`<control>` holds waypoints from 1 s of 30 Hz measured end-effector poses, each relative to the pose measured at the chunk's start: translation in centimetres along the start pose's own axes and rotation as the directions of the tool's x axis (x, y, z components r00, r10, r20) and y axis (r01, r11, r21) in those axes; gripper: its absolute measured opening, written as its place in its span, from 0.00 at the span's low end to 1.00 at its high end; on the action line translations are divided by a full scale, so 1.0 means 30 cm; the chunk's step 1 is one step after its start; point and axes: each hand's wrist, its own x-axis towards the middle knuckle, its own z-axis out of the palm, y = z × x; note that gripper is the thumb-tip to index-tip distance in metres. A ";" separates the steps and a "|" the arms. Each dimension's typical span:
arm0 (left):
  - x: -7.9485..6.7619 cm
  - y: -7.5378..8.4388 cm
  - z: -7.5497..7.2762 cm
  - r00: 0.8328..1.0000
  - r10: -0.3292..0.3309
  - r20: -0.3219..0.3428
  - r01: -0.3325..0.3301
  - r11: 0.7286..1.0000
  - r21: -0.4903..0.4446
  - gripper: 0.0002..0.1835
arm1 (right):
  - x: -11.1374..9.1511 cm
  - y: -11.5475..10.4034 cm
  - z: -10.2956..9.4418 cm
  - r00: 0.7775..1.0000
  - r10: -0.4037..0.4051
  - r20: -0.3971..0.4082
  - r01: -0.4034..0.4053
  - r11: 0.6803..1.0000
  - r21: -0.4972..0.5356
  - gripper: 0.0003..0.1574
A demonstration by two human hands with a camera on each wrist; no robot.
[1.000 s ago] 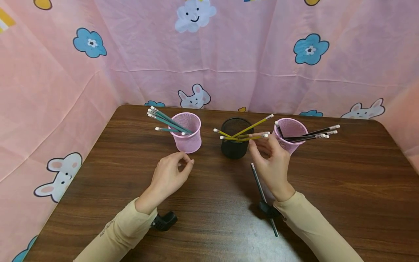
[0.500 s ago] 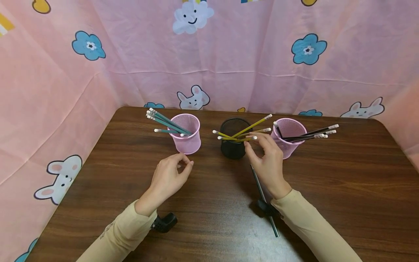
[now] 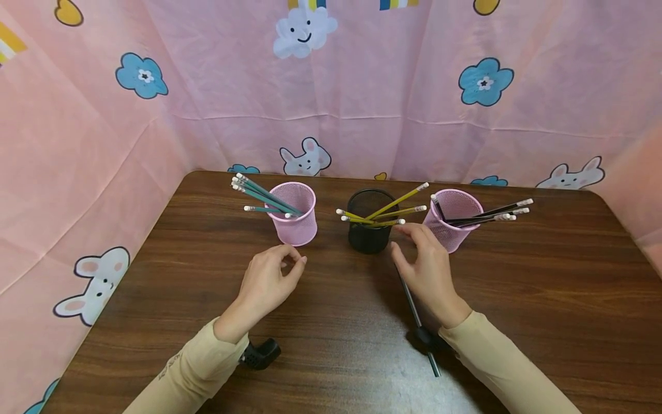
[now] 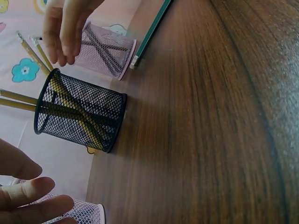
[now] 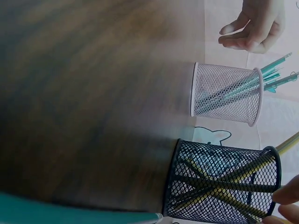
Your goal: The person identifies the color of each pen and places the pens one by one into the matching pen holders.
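My right hand (image 3: pixel 426 273) is beside the black mesh pen cup (image 3: pixel 368 240), with thumb and fingers apart and nothing between them. Several yellow pencils (image 3: pixel 397 200) lean out of that cup, eraser ends up. Below the right hand a dark green pencil (image 3: pixel 412 302) lies on the table, partly covered by the wrist camera. My left hand (image 3: pixel 266 279) hovers in front of the left pink mesh pen cup (image 3: pixel 298 231), its fingers loosely curled around nothing. In the right wrist view, the green pencil (image 5: pixel 70 212) runs along the bottom edge.
Several teal pencils (image 3: pixel 269 195) stand in the left pink cup. The right pink mesh cup (image 3: pixel 449 237) holds several black pencils (image 3: pixel 486 218). All three cups stand in a row toward the back of the wooden table (image 3: pixel 558 299), before a pink printed cloth (image 3: pixel 372 69).
My right hand lowered a yellow pencil into the black cup, let go of it and drew back down toward me. The left hand has stayed in place.
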 end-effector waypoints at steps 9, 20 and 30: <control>0.003 0.013 0.009 1.000 0.012 0.020 -0.012 1.000 0.004 0.05 | -0.037 0.005 -0.028 0.994 0.000 0.112 0.004 0.999 -0.044 0.15; 0.004 0.047 0.030 0.995 0.033 0.099 -0.033 0.999 0.001 0.04 | -0.060 0.006 -0.074 0.989 0.000 0.147 0.011 0.997 -0.075 0.12; 0.021 0.093 0.059 0.980 0.020 0.198 -0.024 1.000 0.018 0.06 | -0.079 0.026 -0.106 0.986 0.013 0.166 0.004 0.995 -0.102 0.13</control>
